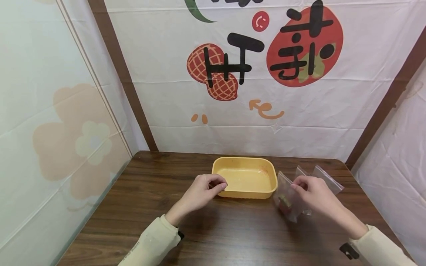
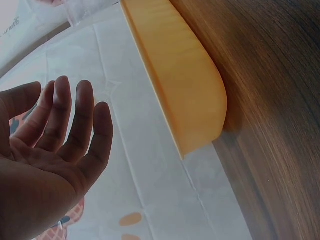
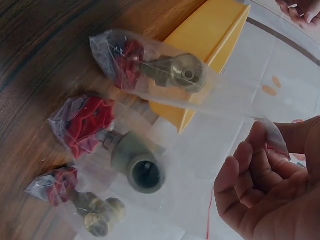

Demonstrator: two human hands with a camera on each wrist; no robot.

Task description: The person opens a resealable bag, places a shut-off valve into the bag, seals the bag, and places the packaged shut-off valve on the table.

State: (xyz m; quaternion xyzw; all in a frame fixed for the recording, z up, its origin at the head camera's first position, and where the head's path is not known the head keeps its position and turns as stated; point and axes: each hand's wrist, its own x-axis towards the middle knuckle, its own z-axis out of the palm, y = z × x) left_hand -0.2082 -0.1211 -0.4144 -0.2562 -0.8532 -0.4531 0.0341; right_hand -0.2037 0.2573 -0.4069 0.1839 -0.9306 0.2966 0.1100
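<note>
My right hand [image 1: 316, 192] pinches the top of a clear plastic zip bag [image 1: 285, 199] between thumb and fingers, just right of the yellow tray. Inside that bag, the right wrist view shows a brass valve [image 3: 186, 73] with a red handwheel [image 3: 128, 65]. Two more clear bags stand beside it, one with a larger greenish valve [image 3: 139, 161], the other with a small brass valve [image 3: 97, 216]; both valves have red handwheels. My left hand [image 1: 203, 192], fingers loosely bent and holding nothing, hovers by the tray's near left corner.
The yellow plastic tray [image 1: 244, 194] sits toward the back of the dark wooden table [image 1: 233, 229], with reddish marks inside it. Behind the table hangs a printed white cloth [image 1: 173, 111], and further cloth walls stand at both sides.
</note>
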